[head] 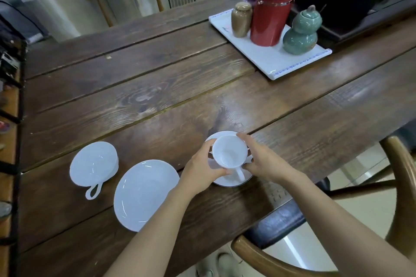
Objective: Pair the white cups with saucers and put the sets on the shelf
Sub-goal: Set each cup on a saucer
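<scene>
A white cup (228, 153) stands upright on a dark-rimmed white saucer (221, 135) near the table's front edge, its handle pointing toward me. My left hand (202, 167) grips the cup's left side and my right hand (262, 159) grips its right side, fingers partly over the saucer. To the left lies a second, bare white saucer (143, 193). Further left a second white cup (94, 165) sits on the wood, its handle toward me.
The dark wooden table (139, 87) carries a white tray (270, 60) with a red canister (271, 18), a brown jar (240, 19) and a green gourd jar (301, 31) at the back right. Wooden chairs (400, 175) stand at right and behind. A dark rack (13, 119) lines the left edge.
</scene>
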Motion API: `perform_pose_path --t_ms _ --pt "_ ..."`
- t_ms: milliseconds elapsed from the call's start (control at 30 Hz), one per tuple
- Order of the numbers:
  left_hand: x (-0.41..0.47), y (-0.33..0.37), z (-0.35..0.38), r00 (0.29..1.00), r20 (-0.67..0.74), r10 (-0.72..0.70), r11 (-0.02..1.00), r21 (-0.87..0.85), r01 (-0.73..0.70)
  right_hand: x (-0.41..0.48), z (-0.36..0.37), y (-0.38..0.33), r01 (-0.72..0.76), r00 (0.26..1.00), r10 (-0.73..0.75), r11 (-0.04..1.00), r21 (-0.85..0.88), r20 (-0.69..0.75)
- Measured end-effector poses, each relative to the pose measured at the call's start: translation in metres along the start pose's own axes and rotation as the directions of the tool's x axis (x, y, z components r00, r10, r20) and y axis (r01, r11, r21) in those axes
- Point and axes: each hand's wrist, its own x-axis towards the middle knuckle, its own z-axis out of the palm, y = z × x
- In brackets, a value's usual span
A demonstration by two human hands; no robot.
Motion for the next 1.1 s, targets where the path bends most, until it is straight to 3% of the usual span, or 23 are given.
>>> perform_pose_path --t_ms 167,267,367,667,833,967,1100 --pt "-0.002 0.005 -0.018 0.999 0.045 -0.001 0.999 0.032 -0.001 0.008 -0.024 -0.002 -0.062 0.998 0.057 0.981 -0.185 -0.031" --pt "-0.009 0.005 -0.042 0.998 -0.055 0.013 0.999 0.034 -0.011 0.018 -0.041 -0.018 -0.089 0.987 0.054 0.968 -0.233 -0.153" --pt "-0.022 -0.001 -0.075 0.979 -0.204 0.000 1.000 0.006 0.001 0.033 -0.036 -0.050 0.003 0.983 -0.036 0.983 -0.184 -0.180" --pt "-0.068 -0.068 -0.174 0.850 -0.525 -0.054 0.991 0.077 0.110 0.093 0.067 -0.155 0.273 0.951 -0.265 0.962 -0.029 0.156" --pt "-0.093 -0.116 -0.197 0.864 -0.414 -0.288 0.954 -0.043 0.297 0.107 0.113 -0.186 0.304 0.905 -0.278 0.952 -0.032 0.322" --pt "-0.100 -0.144 -0.196 0.888 -0.292 -0.355 0.929 -0.216 0.300 0.115 0.137 -0.198 0.259 0.889 -0.228 0.966 -0.025 0.396" --pt "-0.096 -0.149 -0.192 0.917 -0.207 -0.341 0.896 -0.368 0.250 0.118 0.153 -0.206 0.260 0.892 -0.239 0.966 -0.003 0.383"
